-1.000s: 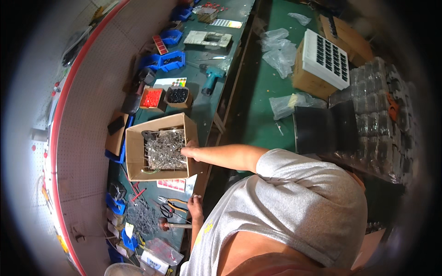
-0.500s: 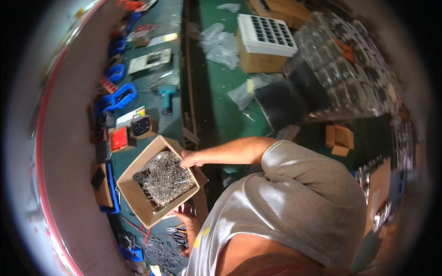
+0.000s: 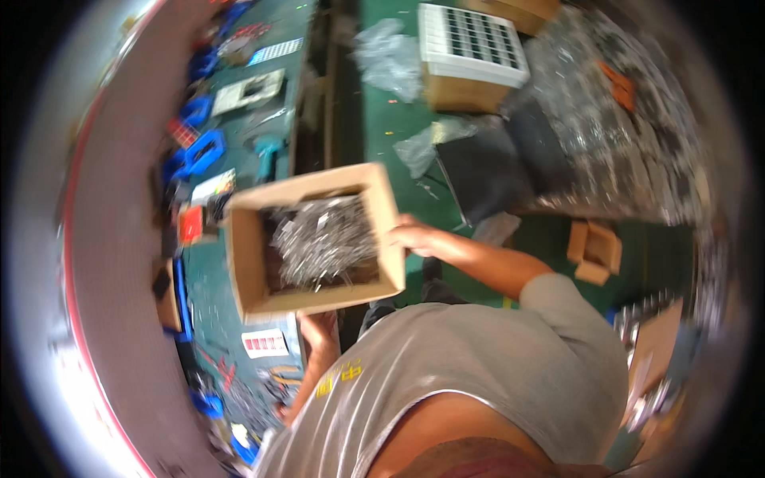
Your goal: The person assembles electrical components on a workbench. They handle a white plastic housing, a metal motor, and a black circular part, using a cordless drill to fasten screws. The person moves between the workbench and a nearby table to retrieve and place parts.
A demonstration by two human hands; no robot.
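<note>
An open cardboard box (image 3: 319, 303), tilted toward me, is held up over the edge of the green workbench. A tangled heap of thin, shiny metal pieces (image 3: 323, 239) lies in it, blurred by motion. My right hand (image 3: 410, 233) is closed on the box's right side. Below the box's near wall is my left hand (image 3: 319, 328), its fingers partly hidden behind the cardboard as they grip it. On the bench beside my left forearm lie a pair of pliers (image 3: 283, 374) and a white card with red marks (image 3: 264, 343).
A teal power tool (image 3: 267, 159) and blue bins (image 3: 205, 151) line the bench, with a small box of red parts (image 3: 191, 225). Across a dark gap, a white tray (image 3: 474, 48) tops a carton near plastic-wrapped stacks (image 3: 629, 151). An open carton (image 3: 594, 251) sits at right.
The box has moved right and away from the bench, turning level in view, with both hands on it. My right arm has swung outward. The white card now shows beside the box.
</note>
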